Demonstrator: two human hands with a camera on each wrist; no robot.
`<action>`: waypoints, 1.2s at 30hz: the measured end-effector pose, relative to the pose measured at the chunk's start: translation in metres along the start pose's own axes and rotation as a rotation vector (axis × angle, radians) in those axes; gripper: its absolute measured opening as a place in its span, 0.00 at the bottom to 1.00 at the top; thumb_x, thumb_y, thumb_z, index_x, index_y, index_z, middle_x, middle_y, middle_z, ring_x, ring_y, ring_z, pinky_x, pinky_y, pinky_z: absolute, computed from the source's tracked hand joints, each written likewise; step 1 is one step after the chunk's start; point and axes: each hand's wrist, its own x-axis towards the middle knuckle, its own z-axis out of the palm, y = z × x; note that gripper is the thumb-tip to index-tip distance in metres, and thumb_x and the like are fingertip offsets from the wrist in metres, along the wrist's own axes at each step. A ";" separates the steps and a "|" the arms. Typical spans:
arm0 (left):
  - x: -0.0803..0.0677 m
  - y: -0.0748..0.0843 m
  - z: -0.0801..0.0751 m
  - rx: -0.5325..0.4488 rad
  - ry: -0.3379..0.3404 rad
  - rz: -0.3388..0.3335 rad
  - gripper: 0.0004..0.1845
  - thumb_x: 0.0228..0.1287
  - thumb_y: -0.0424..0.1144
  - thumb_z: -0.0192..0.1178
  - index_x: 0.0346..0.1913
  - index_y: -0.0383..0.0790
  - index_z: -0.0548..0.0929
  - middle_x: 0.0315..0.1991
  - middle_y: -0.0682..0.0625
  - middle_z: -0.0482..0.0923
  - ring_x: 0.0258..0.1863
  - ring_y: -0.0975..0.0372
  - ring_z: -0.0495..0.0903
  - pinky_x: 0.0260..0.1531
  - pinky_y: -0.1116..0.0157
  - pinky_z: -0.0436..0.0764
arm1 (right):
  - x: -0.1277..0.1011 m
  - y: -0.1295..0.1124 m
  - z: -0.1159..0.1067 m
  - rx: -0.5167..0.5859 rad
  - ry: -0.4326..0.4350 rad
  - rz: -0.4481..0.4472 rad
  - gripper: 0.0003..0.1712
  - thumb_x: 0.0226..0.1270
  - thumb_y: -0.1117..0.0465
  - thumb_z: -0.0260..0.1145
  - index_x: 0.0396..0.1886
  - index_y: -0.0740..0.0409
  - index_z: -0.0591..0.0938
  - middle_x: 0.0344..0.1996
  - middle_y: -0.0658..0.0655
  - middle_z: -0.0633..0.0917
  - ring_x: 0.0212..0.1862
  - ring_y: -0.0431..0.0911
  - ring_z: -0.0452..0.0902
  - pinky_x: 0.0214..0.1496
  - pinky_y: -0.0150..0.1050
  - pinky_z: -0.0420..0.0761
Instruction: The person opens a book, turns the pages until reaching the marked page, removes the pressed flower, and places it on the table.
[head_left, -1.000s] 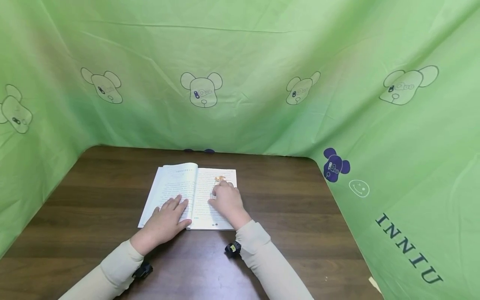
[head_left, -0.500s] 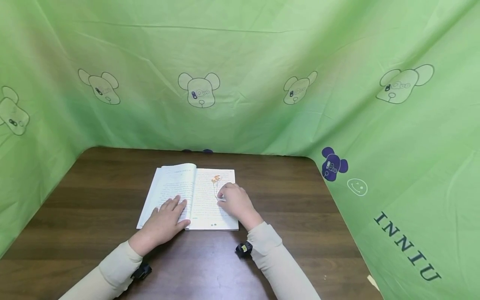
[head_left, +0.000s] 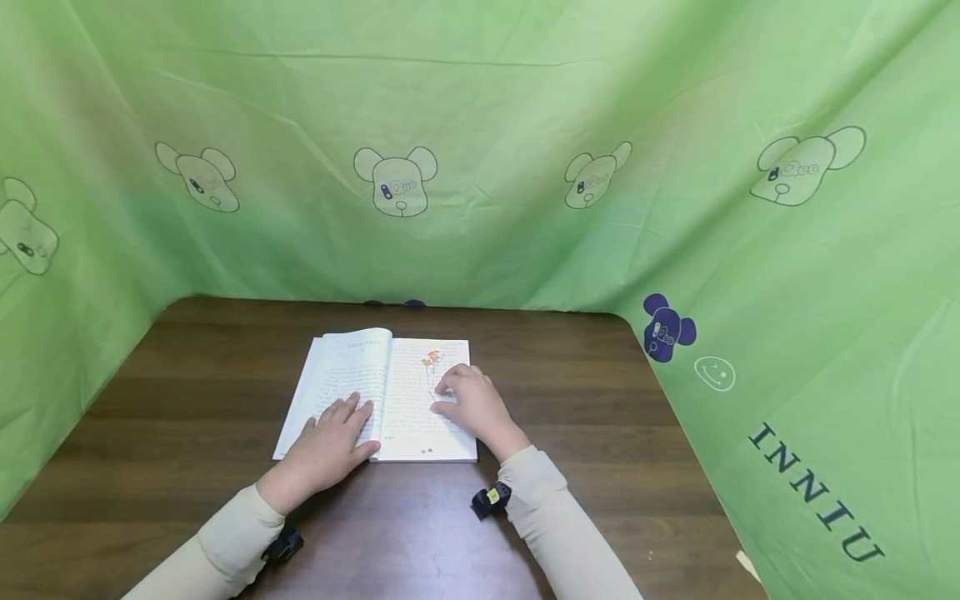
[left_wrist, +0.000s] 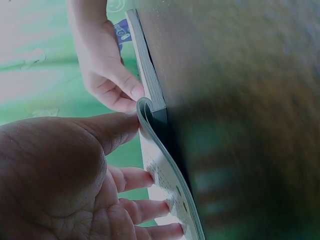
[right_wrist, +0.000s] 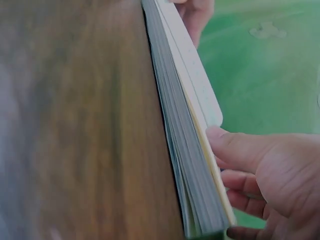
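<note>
An open book point(head_left: 423, 437) lies on the table, a thicker block of pages under its right side. My left hand point(head_left: 326, 446) rests spread on the left page, thumb near the fold. In the left wrist view the left thumb point(left_wrist: 117, 131) lies at the curved page edge. Orange flowers point(head_left: 431, 358) on thin stems show on the right page. Beside the stems' lower end is my right hand point(head_left: 476, 408), low over the page, thumb and forefinger apart with a gap between them. The right wrist view has its thumb point(right_wrist: 240, 150) at the page surface and its other fingers bent.
The brown wooden table point(head_left: 600, 467) extends on all sides of the book. Green cloth point(head_left: 480, 242) printed with bear heads hangs behind and at both sides. A small pale strip point(head_left: 746, 565) sits at the right table edge. Black cameras point(head_left: 491, 498) are strapped at both wrists.
My right hand has moved right across the page, uncovering the flowers, and its thumb and forefinger have spread slightly. The left hand stays on the left page.
</note>
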 end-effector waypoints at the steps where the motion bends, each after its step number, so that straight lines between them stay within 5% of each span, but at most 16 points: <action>1: 0.000 0.000 0.000 -0.003 -0.001 0.001 0.35 0.74 0.53 0.59 0.75 0.34 0.68 0.76 0.32 0.61 0.74 0.35 0.62 0.61 0.27 0.65 | 0.000 0.003 0.000 0.016 0.004 -0.015 0.13 0.63 0.50 0.76 0.42 0.51 0.89 0.48 0.51 0.84 0.57 0.51 0.76 0.62 0.50 0.74; 10: 0.000 0.001 0.001 0.004 0.005 0.008 0.35 0.74 0.53 0.59 0.75 0.35 0.68 0.76 0.32 0.61 0.73 0.35 0.63 0.60 0.27 0.65 | -0.003 0.020 0.001 0.098 0.009 -0.099 0.08 0.67 0.56 0.73 0.43 0.50 0.90 0.52 0.53 0.85 0.59 0.51 0.76 0.66 0.50 0.71; 20: 0.000 0.002 0.001 -0.001 0.005 0.006 0.35 0.74 0.52 0.59 0.75 0.34 0.68 0.76 0.32 0.61 0.74 0.35 0.63 0.60 0.26 0.65 | -0.001 0.028 0.022 0.206 0.138 0.010 0.11 0.59 0.49 0.79 0.37 0.48 0.91 0.49 0.46 0.85 0.56 0.46 0.77 0.63 0.48 0.66; 28: 0.002 0.002 0.004 -0.011 0.001 0.002 0.36 0.74 0.53 0.59 0.75 0.34 0.68 0.77 0.31 0.60 0.74 0.35 0.62 0.61 0.26 0.63 | 0.001 0.028 0.025 0.121 0.199 0.002 0.08 0.62 0.51 0.76 0.26 0.45 0.88 0.44 0.44 0.86 0.51 0.44 0.78 0.59 0.47 0.69; 36: 0.001 0.003 0.001 -0.008 0.005 0.001 0.35 0.74 0.53 0.59 0.75 0.34 0.68 0.77 0.31 0.60 0.74 0.35 0.62 0.61 0.26 0.63 | 0.002 0.024 0.023 0.024 0.200 -0.034 0.09 0.64 0.49 0.74 0.27 0.45 0.87 0.43 0.43 0.85 0.49 0.42 0.77 0.56 0.45 0.71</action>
